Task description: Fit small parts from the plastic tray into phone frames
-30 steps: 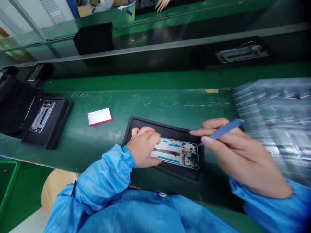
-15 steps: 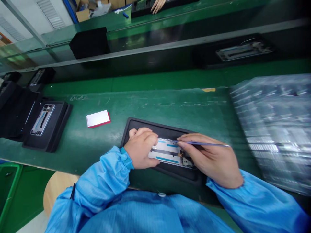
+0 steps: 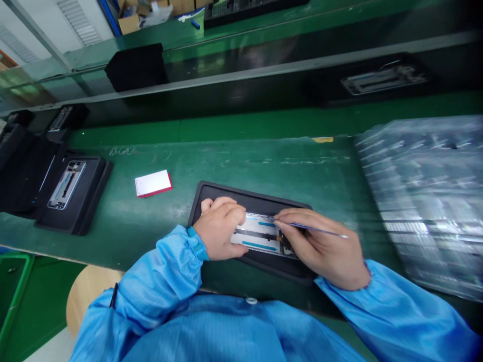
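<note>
An opened phone frame [image 3: 260,235] with blue strips lies in a black tray [image 3: 219,193] on the green bench near me. My left hand [image 3: 221,227] is curled over the frame's left end and presses it down. My right hand [image 3: 320,249] pinches a thin blue tool [image 3: 320,230] like a pen. The tool's tip touches the frame's upper edge near the middle, and the hand covers the frame's right end.
A second phone frame [image 3: 66,183] sits in a black tray [image 3: 92,193] at the left, beside stacked black trays. A small white and red notepad [image 3: 153,183] lies on the bench. Clear plastic packaging [image 3: 426,196] fills the right. A conveyor carries a further phone tray [image 3: 385,80] behind.
My right hand came in from the right with the blue tool and settled on the phone frame, then shifted slightly left. My left hand stayed on the frame's left end.
</note>
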Available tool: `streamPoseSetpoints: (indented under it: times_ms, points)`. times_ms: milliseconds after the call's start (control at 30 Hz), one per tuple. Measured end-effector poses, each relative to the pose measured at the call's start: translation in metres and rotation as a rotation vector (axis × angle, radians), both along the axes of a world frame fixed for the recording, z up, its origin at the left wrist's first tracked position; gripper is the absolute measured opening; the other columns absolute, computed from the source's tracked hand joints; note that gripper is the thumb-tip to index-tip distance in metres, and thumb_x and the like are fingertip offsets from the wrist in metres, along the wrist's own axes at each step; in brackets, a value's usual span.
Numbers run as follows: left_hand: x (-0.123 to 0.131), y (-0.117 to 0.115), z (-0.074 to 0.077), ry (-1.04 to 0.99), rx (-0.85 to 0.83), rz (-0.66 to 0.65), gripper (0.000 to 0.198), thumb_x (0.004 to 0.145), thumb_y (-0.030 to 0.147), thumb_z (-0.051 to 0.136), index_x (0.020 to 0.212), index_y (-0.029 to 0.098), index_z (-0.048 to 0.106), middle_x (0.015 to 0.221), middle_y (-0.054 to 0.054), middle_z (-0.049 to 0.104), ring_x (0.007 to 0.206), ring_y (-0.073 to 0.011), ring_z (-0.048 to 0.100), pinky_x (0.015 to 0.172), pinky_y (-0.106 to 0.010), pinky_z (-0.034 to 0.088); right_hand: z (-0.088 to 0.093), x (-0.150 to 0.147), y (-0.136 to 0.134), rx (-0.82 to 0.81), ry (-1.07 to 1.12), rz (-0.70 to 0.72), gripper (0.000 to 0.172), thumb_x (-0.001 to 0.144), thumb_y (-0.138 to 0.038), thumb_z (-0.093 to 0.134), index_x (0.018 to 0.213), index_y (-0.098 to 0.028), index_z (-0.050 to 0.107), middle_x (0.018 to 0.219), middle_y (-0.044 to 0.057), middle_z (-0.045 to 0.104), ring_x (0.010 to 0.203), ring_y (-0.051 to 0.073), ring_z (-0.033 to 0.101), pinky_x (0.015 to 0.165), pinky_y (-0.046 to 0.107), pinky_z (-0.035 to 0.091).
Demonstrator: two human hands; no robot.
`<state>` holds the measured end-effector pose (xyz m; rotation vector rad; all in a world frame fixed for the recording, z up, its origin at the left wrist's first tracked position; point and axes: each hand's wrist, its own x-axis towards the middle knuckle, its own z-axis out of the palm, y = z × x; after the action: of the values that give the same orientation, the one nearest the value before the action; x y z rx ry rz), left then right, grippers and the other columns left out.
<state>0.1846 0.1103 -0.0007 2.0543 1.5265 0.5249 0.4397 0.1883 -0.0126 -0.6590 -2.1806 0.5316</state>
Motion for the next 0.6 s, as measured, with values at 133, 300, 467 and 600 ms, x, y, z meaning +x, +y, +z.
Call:
streamPoseSetpoints:
  times_ms: [133, 300, 467, 600]
  points:
    - [0.0003, -0.0002, -0.0010, -0.003, 0.015, 0.001, 0.048, 0.072, 0.036, 0.092, 0.107, 0.024, 0.061, 0.148, -0.016, 0.074, 0.149, -0.0423, 0.055, 0.114, -0.061, 0.036, -0.0002, 0.0002, 0.0012, -0.024, 0.027, -0.054, 0.015, 0.100, -0.012, 0.077, 0.107, -0.025, 0.074, 0.105, 0.004, 0.085, 0.095, 0.020, 0.083, 0.090, 0.033, 0.069]
    - [0.0007, -0.0007, -0.0009, 0.003, 0.009, 0.002, 0.046, 0.073, 0.035, 0.092, 0.107, 0.025, 0.063, 0.148, -0.016, 0.074, 0.149, -0.0431, 0.054, 0.114, -0.062, 0.037, -0.0033, -0.0008, 0.0003, -0.038, 0.016, -0.037, 0.014, 0.101, -0.015, 0.077, 0.109, -0.026, 0.076, 0.109, 0.004, 0.086, 0.097, 0.021, 0.084, 0.090, 0.034, 0.070]
    - [0.0009, -0.0007, -0.0009, 0.003, 0.006, 0.001, 0.047, 0.072, 0.034, 0.092, 0.107, 0.024, 0.062, 0.148, -0.015, 0.074, 0.150, -0.0424, 0.054, 0.114, -0.062, 0.036, -0.0048, -0.0004, -0.0013, -0.046, 0.042, -0.038, 0.015, 0.101, -0.014, 0.077, 0.109, -0.027, 0.076, 0.107, 0.004, 0.085, 0.096, 0.021, 0.084, 0.089, 0.034, 0.070]
    - [0.0008, -0.0001, -0.0002, 0.000, -0.001, -0.004, 0.048, 0.072, 0.035, 0.092, 0.107, 0.024, 0.061, 0.148, -0.015, 0.074, 0.150, -0.0424, 0.055, 0.114, -0.062, 0.036, -0.0045, -0.0003, -0.0010, -0.062, 0.046, -0.037, 0.014, 0.100, -0.015, 0.078, 0.108, -0.027, 0.077, 0.108, 0.004, 0.086, 0.096, 0.022, 0.084, 0.089, 0.035, 0.070]
